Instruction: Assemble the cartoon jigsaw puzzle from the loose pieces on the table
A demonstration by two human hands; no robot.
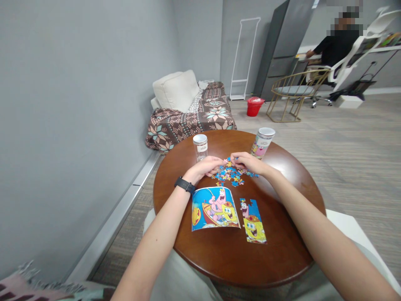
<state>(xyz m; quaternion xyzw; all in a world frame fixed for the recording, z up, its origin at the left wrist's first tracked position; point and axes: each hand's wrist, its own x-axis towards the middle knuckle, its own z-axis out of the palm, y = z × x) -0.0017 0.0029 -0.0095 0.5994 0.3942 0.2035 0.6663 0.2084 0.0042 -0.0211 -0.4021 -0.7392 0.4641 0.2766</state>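
Observation:
A loose pile of jigsaw puzzle pieces, mostly blue with some yellow and pink, lies on the round brown table. At the pile's left edge, my left hand has its thumb and fingers closed on a small pinkish puzzle piece. My right hand is over the far right part of the pile, fingers curled in a pinch; what they hold is hidden. Nearer to me lies a curved picture sheet with cartoon figures. To its right is a joined strip of puzzle, its top edge uneven.
A clear jar with a silver lid stands behind my left hand. Behind my right hand is a labelled jar. Beyond the table are a draped sofa, a red bin, a gold-framed chair and a seated person.

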